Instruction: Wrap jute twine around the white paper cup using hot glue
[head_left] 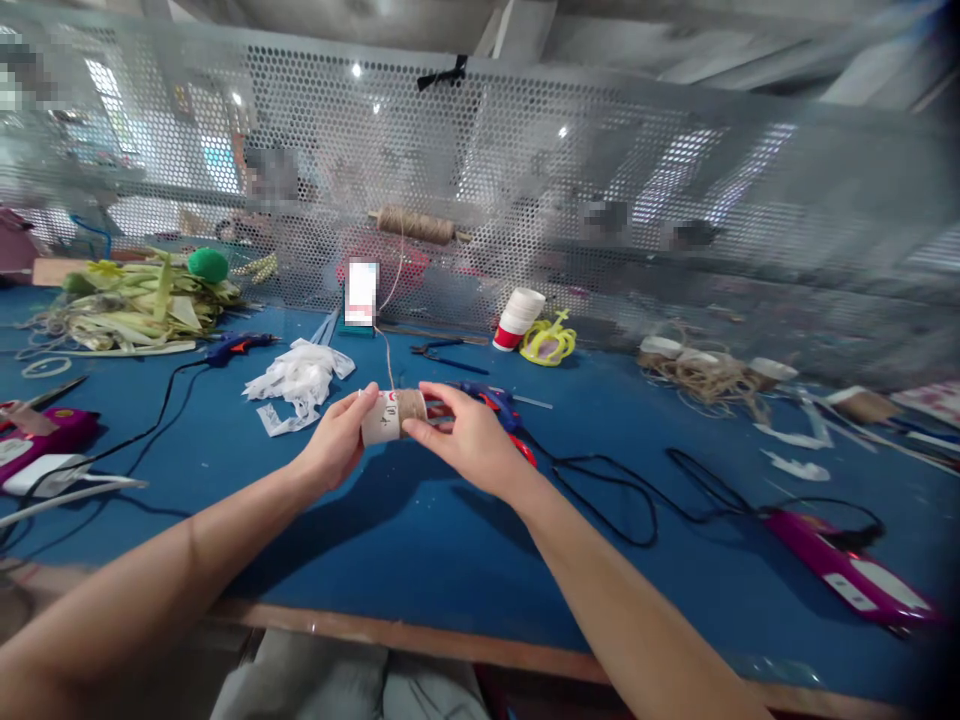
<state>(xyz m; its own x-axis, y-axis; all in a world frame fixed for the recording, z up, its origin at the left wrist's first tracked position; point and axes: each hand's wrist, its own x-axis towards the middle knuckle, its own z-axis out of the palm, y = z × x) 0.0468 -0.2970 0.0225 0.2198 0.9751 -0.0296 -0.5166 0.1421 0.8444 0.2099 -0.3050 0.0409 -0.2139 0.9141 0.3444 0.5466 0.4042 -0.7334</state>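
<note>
A paper cup (384, 417) lies on its side above the blue table (420, 540), its right part wrapped in brown twine. My left hand (339, 440) grips the cup's left end. My right hand (469, 435) pinches the wrapped end, fingers closed on it. A strand of twine (388, 350) rises from the cup to a twine spool (416, 225) mounted on the perforated metal screen (600, 200).
A blue glue gun (495, 400) lies just behind my right hand, its black cord (637, 490) looping right. White scraps (300, 378), another glue gun (236, 346), green leaves (142, 300), stacked cups (517, 318), a yellow crown (550, 342), pink power strips (847, 570). People sit behind the screen.
</note>
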